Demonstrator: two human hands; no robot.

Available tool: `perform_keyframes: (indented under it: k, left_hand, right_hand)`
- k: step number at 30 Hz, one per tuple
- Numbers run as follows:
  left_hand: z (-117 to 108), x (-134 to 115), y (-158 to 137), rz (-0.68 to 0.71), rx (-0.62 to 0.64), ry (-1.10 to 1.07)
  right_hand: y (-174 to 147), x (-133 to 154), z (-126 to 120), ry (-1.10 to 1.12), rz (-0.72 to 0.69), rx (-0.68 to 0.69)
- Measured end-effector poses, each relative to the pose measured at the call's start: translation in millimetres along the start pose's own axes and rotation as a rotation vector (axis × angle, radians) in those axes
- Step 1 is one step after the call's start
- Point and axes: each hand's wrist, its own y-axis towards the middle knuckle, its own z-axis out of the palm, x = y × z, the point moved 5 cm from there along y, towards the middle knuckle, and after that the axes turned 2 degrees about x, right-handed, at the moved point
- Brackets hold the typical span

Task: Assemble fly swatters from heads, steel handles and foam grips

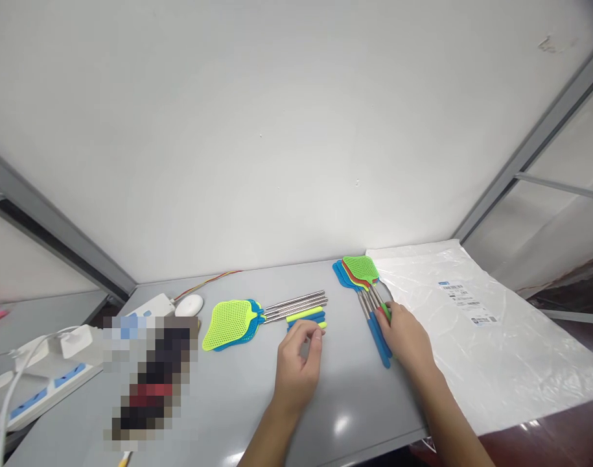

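My right hand (407, 334) is closed around the handle of a fly swatter at the right side of a bundle. A green mesh head (361, 268) tops this bundle, with red and blue heads beneath it and blue handles (378, 337) pointing toward me. My left hand (299, 363) is curled, thumb close to the forefinger, and nothing shows in it. Just beyond it lie loose yellow-green and blue grips (306, 316), partly hidden by its fingers. Left of them are a yellow-green swatter head (228, 323) and blue ones under it, with bare metal rods (296, 305) pointing right.
White plastic packaging (471, 350) with a label covers the right side of the grey table (345, 402). At left are white power strips (48, 389) with cables, a round white object (188, 305) and a pixelated dark item (153, 383). A pale wall panel (296, 143) rises behind.
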Motion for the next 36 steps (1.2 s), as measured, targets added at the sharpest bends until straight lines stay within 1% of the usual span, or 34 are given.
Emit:
perform_keyframes:
  k: [4,7,9,12,15,18,19,21,25,28,31,36]
  left_hand:
    - [-2.5,-1.4,-0.3,-0.002,-0.019,-0.011]
    - [-4.6,-1.8,-1.0,0.001,-0.035,-0.004]
    - [-8.7,-0.8,-0.4,0.021,-0.037,0.039]
    - [-25.4,2.9,2.7,0.084,-0.019,0.233]
    - [-58.8,10.4,6.2,0.094,-0.041,0.547]
    - [-97.5,20.0,7.5,0.013,-0.104,0.843]
    - [-107.2,23.3,7.4,-0.011,-0.111,0.915]
    - [-119.1,30.4,6.7,-0.042,-0.103,1.005]
    - [-123.5,46.7,5.0,-0.085,-0.088,1.054]
    - [-122.8,56.9,4.8,-0.109,-0.087,1.043]
    - [-124.7,62.1,5.9,-0.115,-0.103,1.035]
    - [-125.0,60.4,7.7,-0.064,-0.137,0.956]
  right_hand:
    - [-3.8,-1.7,-0.4,-0.027,-0.029,-0.033]
    - [-8.2,3.2,-1.0,-0.094,-0.081,-0.118]
    - [-12.4,11.4,-0.9,-0.123,-0.131,-0.187]
    - [-19.4,25.6,0.5,-0.128,-0.194,-0.291]
    - [-25.8,41.5,7.3,-0.099,-0.314,-0.329]
    - [-34.2,62.3,17.8,-0.062,-0.482,-0.299]
    - [-37.8,70.4,21.1,-0.051,-0.532,-0.28]
    - [-45.8,88.5,26.2,-0.03,-0.624,-0.23]
    - [-58.6,123.3,29.1,-0.005,-0.753,-0.115]
    - [-58.2,142.7,27.1,-0.013,-0.818,-0.051]
    - [-45.9,157.6,25.0,-0.041,-0.851,-0.029]
    - [-4.9,181.1,30.1,-0.068,-0.831,0.033]
